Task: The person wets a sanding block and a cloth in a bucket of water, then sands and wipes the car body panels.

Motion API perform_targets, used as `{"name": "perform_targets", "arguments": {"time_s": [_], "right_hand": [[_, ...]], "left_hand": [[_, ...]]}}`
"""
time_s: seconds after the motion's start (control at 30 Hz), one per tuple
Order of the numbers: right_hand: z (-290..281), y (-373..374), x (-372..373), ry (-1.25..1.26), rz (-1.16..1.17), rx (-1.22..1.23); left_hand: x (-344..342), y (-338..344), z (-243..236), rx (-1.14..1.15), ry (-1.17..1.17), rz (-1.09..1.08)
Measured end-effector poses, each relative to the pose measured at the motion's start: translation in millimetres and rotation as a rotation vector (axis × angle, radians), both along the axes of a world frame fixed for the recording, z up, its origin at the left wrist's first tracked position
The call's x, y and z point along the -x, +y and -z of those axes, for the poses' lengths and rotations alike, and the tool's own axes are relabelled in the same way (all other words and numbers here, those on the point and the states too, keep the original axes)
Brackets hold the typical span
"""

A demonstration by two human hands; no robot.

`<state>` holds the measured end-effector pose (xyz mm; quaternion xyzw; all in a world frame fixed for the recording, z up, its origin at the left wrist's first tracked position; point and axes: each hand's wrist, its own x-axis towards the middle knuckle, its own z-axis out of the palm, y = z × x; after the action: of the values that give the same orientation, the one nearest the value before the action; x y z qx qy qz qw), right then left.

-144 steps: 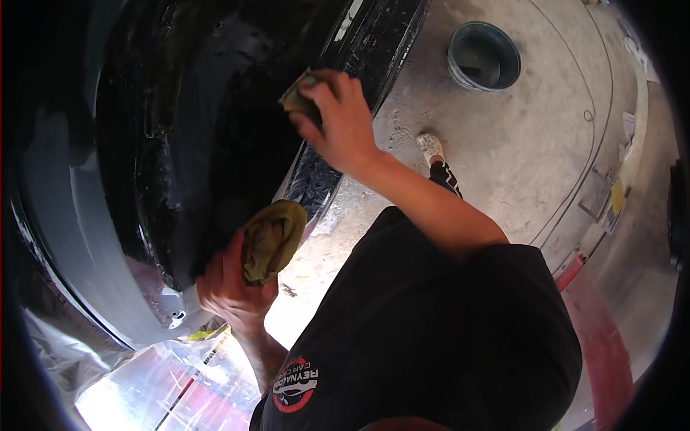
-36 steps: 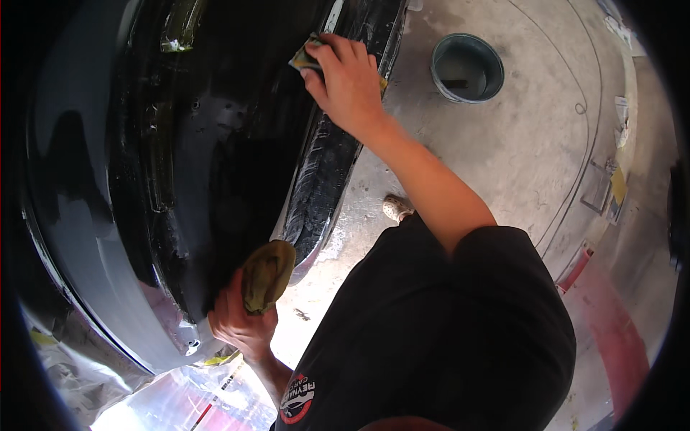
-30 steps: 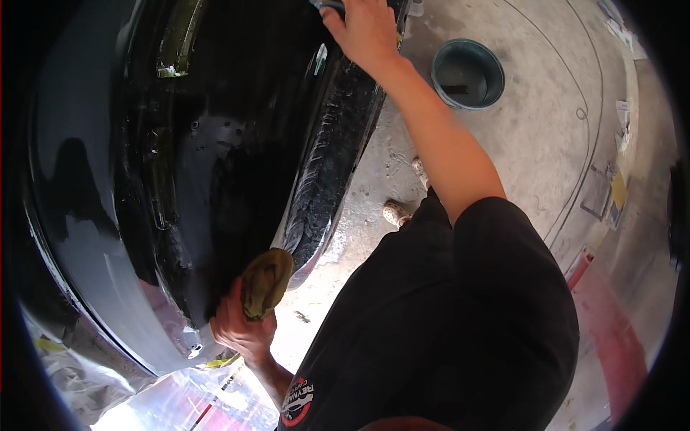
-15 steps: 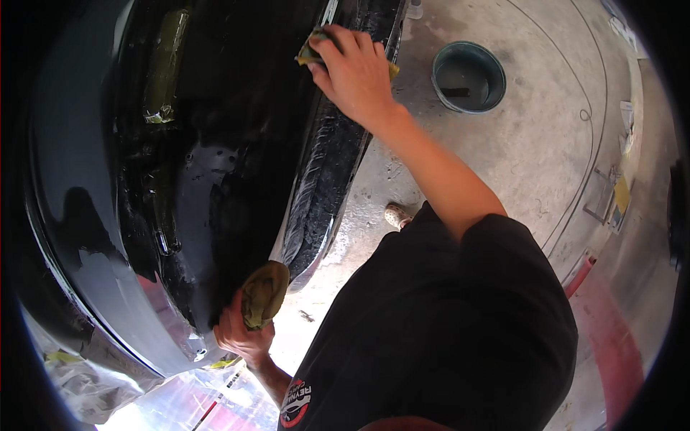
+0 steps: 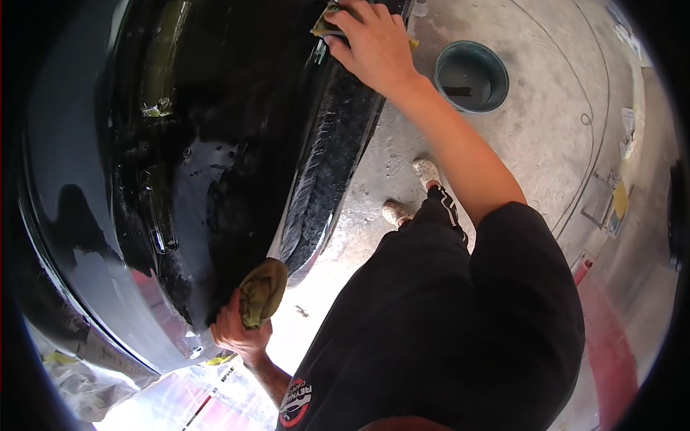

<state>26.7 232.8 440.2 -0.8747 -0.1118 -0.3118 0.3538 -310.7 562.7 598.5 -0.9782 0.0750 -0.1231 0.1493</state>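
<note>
A wet, glossy black car body (image 5: 237,108) fills the left side. At its upper right edge my right hand (image 5: 377,50) is closed over a thin, folded yellow-green pad (image 5: 327,27), pressed on the panel beside the dark lower trim (image 5: 316,172). My left hand (image 5: 241,334) grips a crumpled olive cloth (image 5: 262,291) close to the near end of the body; some of its fingers are hidden behind the cloth. Yellow-green tape (image 5: 165,57) covers a long strip of the body, and a grey patch (image 5: 205,161) shows on the black surface.
A dark green bucket (image 5: 471,75) stands on the concrete floor (image 5: 535,136) to the right, a dark block inside it. A thin cable (image 5: 593,154) curves along the floor. My shoes (image 5: 425,172) are beside the car. Clear plastic sheeting (image 5: 93,384) hangs at lower left.
My right hand has slid farther up along the panel edge with the pad. The left hand has hardly moved with its cloth. Both shoes now show.
</note>
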Motion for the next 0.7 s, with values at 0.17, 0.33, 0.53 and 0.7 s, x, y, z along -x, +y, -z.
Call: {"name": "perform_targets", "arguments": {"time_s": [0.17, 0.33, 0.53, 0.7], "right_hand": [[-15.1, -49.2, -78.1, 0.044, 0.252, 0.052], [-9.6, -2.2, -18.8, 0.123, 0.142, -0.119], [-0.2, 108.2, 164.0, 0.257, -0.249, -0.075], [4.1, 112.3, 169.7, 0.133, -0.220, -0.045]], "left_hand": [[-1.4, 2.4, -2.7, 0.020, 0.075, -0.028], [-0.6, -1.0, -2.3, -0.016, 0.043, -0.016], [-0.6, 4.1, -3.6, -0.005, 0.044, 0.026], [2.0, 6.8, -4.6, 0.002, 0.084, 0.006]]}}
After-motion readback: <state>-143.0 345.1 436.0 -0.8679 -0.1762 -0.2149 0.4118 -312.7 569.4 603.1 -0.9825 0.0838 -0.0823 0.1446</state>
